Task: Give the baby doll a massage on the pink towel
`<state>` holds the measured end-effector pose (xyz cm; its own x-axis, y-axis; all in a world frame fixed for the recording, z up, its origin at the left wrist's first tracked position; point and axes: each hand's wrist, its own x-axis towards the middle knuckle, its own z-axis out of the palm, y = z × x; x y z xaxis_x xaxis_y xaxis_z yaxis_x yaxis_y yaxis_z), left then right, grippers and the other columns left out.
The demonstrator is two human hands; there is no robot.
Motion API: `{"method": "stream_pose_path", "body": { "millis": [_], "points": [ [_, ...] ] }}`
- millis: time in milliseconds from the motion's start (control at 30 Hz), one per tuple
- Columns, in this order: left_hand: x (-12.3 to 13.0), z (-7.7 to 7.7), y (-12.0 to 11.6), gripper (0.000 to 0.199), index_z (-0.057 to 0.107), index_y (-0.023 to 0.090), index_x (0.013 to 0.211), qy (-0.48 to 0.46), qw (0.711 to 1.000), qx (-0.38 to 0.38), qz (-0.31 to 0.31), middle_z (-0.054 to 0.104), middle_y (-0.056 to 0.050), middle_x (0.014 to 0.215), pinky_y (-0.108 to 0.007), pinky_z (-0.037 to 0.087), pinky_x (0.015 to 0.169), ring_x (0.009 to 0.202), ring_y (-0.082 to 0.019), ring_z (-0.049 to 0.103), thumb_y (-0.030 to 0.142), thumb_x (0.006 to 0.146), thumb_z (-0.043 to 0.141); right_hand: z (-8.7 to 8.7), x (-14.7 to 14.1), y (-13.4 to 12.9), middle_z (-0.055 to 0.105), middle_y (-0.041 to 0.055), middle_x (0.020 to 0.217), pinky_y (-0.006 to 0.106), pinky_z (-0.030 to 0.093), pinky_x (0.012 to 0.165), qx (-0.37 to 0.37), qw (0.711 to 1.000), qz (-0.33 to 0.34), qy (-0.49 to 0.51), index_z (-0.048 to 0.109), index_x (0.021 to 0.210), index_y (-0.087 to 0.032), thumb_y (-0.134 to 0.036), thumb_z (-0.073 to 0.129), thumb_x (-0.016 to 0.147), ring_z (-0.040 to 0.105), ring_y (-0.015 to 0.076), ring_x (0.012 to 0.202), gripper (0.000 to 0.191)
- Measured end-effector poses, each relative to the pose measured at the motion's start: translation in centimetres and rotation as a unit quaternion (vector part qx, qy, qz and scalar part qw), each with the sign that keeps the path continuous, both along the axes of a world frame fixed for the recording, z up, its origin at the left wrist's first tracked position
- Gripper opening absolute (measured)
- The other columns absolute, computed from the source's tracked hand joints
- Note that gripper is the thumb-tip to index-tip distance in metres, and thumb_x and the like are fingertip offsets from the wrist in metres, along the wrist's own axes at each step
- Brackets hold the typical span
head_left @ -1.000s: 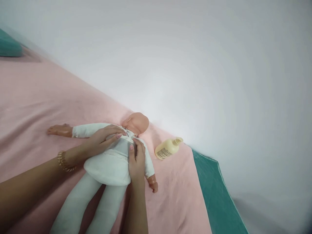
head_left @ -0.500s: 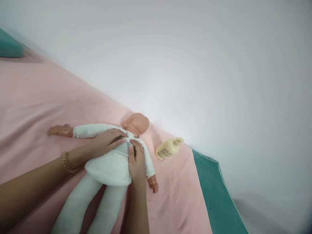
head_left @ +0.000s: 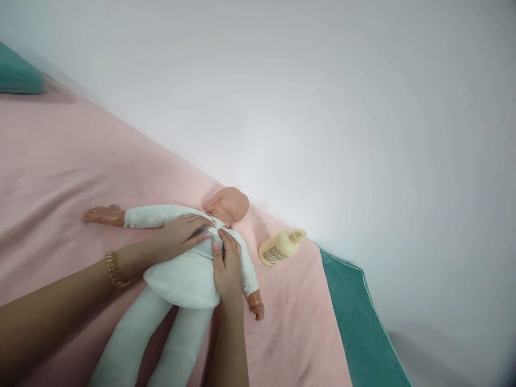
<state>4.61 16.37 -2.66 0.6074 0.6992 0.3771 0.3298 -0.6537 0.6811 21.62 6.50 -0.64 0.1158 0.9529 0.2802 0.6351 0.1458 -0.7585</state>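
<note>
A baby doll (head_left: 181,279) with a white cloth body lies stretched out, its bare head (head_left: 231,204) pointing away from me and its arms spread. No facial features of the doll show from here. My left hand (head_left: 181,236) rests on the left of its upper torso, fingers extended and pointing right. On the other side, my right hand (head_left: 228,263) lies along the torso with its fingers pointing up toward the neck. Between both hands a grey patch (head_left: 205,247) shows on the cloth. Each hand touches the doll with fingers laid out rather than wrapped round it.
A yellow pump bottle (head_left: 281,247) lies tilted to the right of the doll. Pink cloth (head_left: 121,156) covers the surface, and a green edge (head_left: 355,306) shows at right. A green block-like item (head_left: 18,70) sits at far left. A pale wall (head_left: 322,107) rises behind.
The whole view has shifted a little, so everything appears slightly farther right. Both hands stay on the doll's torso in almost the same place.
</note>
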Motion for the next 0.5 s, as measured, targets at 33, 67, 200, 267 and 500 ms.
{"method": "stream_pose_path", "body": {
  "millis": [33,67,200,267,500],
  "points": [
    [0.0,0.1,0.0,0.048,0.062,0.017,0.126,-0.005,1.000,-0.006,0.001,0.065,-0.011,0.131,-0.043,0.038,0.112,0.126,-0.030,0.055,0.053,0.103,0.038,0.1,0.0,-0.1,0.057,0.0104,0.145,0.045,0.032,0.121,0.003,1.000,-0.006,0.008,0.058,0.141,-0.019,-0.044,0.044,0.104,0.044,0.0245,0.141,0.046],
    [-0.1,0.2,0.0,0.048,0.062,0.017,0.126,-0.012,1.000,-0.013,0.002,0.065,-0.011,0.131,-0.043,0.038,0.112,0.127,-0.030,0.055,0.053,0.103,0.039,0.2,0.1,-0.3,0.056,0.0102,0.146,0.045,0.032,0.121,0.008,1.000,-0.015,0.018,0.057,0.141,-0.019,-0.043,0.044,0.104,0.043,0.0242,0.141,0.046],
    [-1.2,1.4,0.2,0.046,0.062,0.019,0.127,-0.046,0.999,-0.024,0.008,0.063,-0.010,0.133,-0.040,0.039,0.111,0.127,-0.029,0.053,0.052,0.102,0.043,1.8,0.9,-1.5,0.061,0.0091,0.139,0.042,0.039,0.115,0.030,0.996,-0.048,0.072,0.063,0.134,-0.021,-0.042,0.047,0.103,0.051,0.0231,0.134,0.040],
    [-2.2,2.8,0.2,0.044,0.065,0.020,0.123,-0.045,0.999,-0.024,0.005,0.065,-0.009,0.129,-0.040,0.041,0.108,0.123,-0.029,0.055,0.052,0.101,0.045,3.2,1.4,-2.4,0.069,0.0073,0.125,0.038,0.044,0.108,0.024,0.995,-0.021,0.093,0.070,0.121,-0.023,-0.041,0.049,0.103,0.060,0.0221,0.122,0.033],
    [-5.1,8.3,-3.1,0.040,0.074,0.025,0.097,0.104,0.969,-0.109,-0.195,0.072,-0.001,0.096,-0.029,0.047,0.075,0.085,-0.023,0.063,0.052,0.101,0.045,7.2,1.2,-5.2,0.065,0.0026,0.090,0.029,0.048,0.076,-0.151,0.976,0.153,0.036,0.080,0.089,-0.027,-0.046,0.056,0.101,0.062,0.0186,0.092,0.033]
  ]
}}
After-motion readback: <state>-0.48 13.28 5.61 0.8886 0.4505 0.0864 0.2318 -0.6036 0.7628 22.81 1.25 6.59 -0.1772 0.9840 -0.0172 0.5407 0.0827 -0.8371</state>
